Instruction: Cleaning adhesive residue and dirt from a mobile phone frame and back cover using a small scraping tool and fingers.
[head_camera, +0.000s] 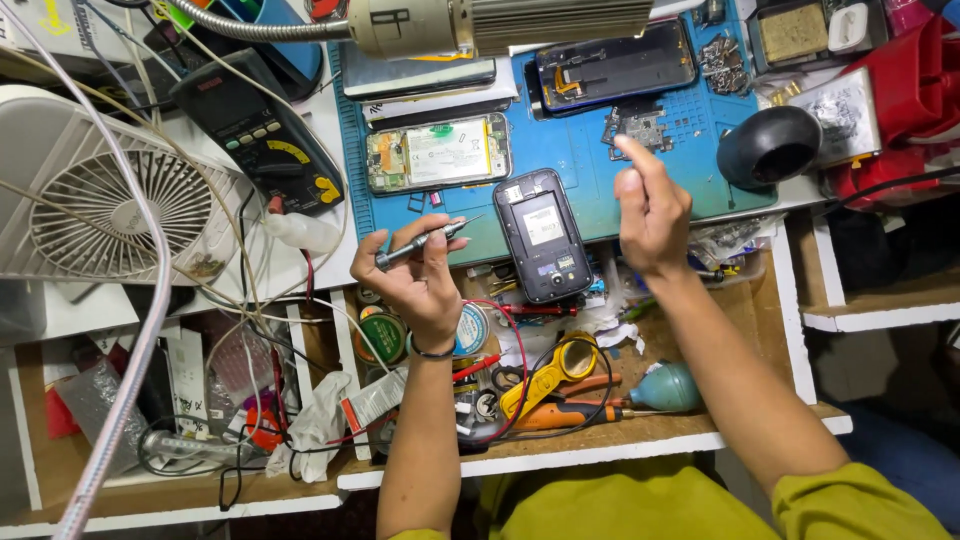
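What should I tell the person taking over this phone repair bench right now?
Left hand: holds a slim grey metal screwdriver, tip pointing toward the black phone with its back cover off.
Right hand: raised over the blue work mat, fingers pinched together; whether they hold anything is too small to tell.
The black phone lies at the mat's near edge, between the hands. A second opened phone with its battery showing lies further back on the mat.
Done: back cover off. Left: cannot tell from here.
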